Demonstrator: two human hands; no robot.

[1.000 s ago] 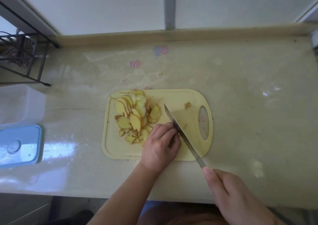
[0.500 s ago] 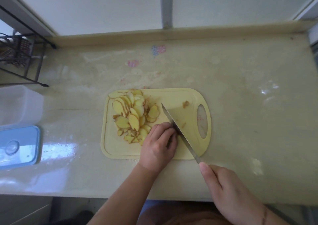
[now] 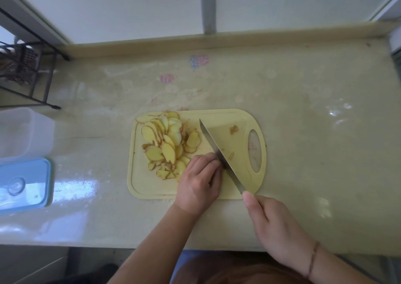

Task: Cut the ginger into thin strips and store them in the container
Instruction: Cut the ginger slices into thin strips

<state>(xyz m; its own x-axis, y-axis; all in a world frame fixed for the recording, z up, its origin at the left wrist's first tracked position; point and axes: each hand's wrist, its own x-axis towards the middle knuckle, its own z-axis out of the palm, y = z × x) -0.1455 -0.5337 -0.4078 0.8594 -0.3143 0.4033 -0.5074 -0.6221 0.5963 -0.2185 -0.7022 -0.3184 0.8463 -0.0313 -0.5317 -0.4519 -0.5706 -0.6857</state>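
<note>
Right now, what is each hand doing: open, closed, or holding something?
Left hand: fingers curled, on the cutting board beside the blade; what it holds is hidden.
Right hand: grips the knife handle.

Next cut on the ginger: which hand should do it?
Right. The right hand grips the steel kitchen knife, blade angled over the yellow plastic cutting board. The left hand, fingers curled, sits beside the pale ginger slices, steadying.

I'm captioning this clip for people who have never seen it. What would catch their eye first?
The heap of pale yellow ginger slices on the yellow plastic cutting board mid-counter. Beside it, the left hand curls over the piece being cut, against the long steel knife blade held by the right hand. Far left lie a clear plastic container and blue lid.
</note>
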